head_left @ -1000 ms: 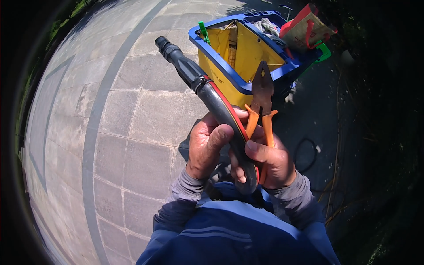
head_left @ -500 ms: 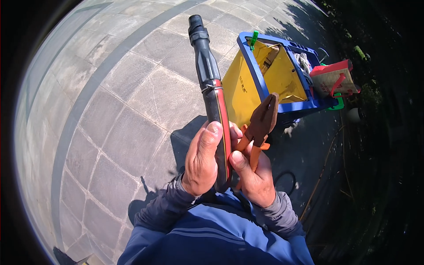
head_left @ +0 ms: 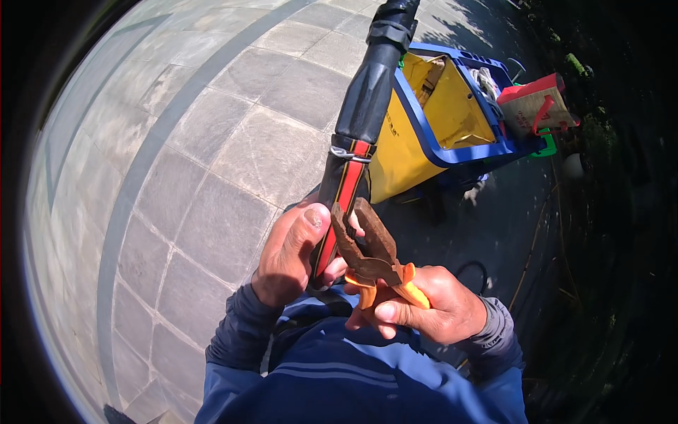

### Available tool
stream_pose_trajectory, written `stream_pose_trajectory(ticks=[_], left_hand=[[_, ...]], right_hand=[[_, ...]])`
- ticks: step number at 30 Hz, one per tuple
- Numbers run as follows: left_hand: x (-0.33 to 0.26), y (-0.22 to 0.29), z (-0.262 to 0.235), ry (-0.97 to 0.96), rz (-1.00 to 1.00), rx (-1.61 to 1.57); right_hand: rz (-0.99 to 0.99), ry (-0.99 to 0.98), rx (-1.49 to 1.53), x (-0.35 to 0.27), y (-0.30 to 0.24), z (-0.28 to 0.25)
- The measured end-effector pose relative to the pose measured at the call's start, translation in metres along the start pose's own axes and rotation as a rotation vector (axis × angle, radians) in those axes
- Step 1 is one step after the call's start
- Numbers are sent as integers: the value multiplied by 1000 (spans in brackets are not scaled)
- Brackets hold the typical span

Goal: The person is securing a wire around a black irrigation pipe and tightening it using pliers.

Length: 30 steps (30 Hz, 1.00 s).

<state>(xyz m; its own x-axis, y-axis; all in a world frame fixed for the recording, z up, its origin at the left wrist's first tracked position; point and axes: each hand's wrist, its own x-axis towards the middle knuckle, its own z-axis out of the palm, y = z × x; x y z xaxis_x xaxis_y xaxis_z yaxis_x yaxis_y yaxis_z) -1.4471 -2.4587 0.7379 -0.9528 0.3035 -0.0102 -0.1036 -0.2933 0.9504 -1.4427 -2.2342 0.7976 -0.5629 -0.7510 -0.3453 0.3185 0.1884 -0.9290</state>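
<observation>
My left hand (head_left: 289, 256) grips a thick black hose (head_left: 367, 92) with a red stripe low down, held upright and leaning away from me. A metal wire clamp (head_left: 351, 153) rings the hose where a black sleeve starts. My right hand (head_left: 427, 305) holds rusty pliers (head_left: 364, 244) by their orange handles. The pliers' jaws are parted and sit against the hose just above my left thumb, below the clamp.
A yellow tool bag with a blue rim (head_left: 452, 134) stands on the grey paving (head_left: 212, 155) ahead to the right. A red-and-tan item (head_left: 537, 106) lies at its far side. A thin cable (head_left: 526, 275) runs over the shaded ground on the right.
The hose has swung up closer to vertical and nearer the camera. The pliers have moved left and now meet the hose above my left thumb.
</observation>
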Motion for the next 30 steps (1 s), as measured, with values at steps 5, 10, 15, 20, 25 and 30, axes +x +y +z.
stream_pose_trajectory(ticks=[5,10,15,20,25,30], left_hand=[[5,-1,8,63,-85,-8],[8,-8,2,-8,-100,13],[13,-8,-1,-70,-138,61],[19,-25,-7,-76,-140,92],[25,-37,-15,-135,-98,253],[27,-48,-18,-138,24,275]], right_hand=[[-48,-83,265,1,0,-10],[8,-94,297,-3,-4,-18],[11,-37,332,-4,-1,-19],[157,61,228,-10,-2,-27],[291,33,345,-12,-1,-30],[376,38,419,-7,9,-28]])
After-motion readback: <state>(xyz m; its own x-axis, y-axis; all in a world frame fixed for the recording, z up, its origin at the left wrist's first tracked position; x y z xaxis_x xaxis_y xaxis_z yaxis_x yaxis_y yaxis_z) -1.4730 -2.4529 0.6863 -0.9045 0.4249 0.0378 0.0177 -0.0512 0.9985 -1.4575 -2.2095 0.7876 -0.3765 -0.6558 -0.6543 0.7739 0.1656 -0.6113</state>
